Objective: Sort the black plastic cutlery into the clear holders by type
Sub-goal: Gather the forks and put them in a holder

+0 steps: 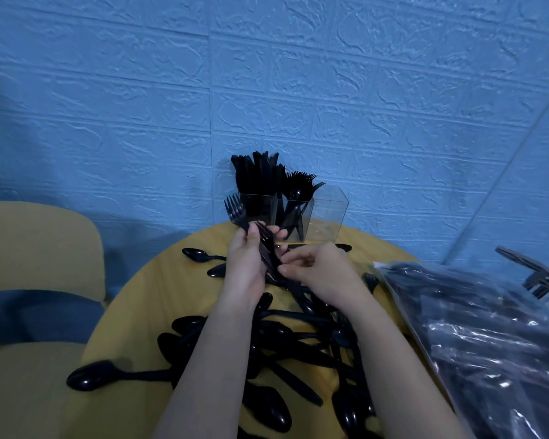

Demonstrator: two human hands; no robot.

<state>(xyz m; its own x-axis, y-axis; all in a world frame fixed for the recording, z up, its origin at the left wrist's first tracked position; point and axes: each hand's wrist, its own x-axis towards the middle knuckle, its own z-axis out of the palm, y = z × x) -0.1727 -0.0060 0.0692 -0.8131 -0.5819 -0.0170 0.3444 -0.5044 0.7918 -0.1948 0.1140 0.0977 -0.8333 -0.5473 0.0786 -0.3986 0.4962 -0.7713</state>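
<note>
Left hand (246,264) clutching bundle of forks (235,210), tines up, just before the holders (293,217). Right hand (317,270) pinching handle ends. Light, stiff, slick; best gripped mid-handle.

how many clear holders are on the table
3, side by side at the table's far edge: the left holder packed with knives, the middle holder with forks, the right holder apparently empty. Nothing suggests a hidden fourth.

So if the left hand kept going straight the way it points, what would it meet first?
Likely the left holder, packed with knives. The left hand grips a bundle of forks aimed up toward it, so the tines would probably touch first; depth is unclear.
</note>
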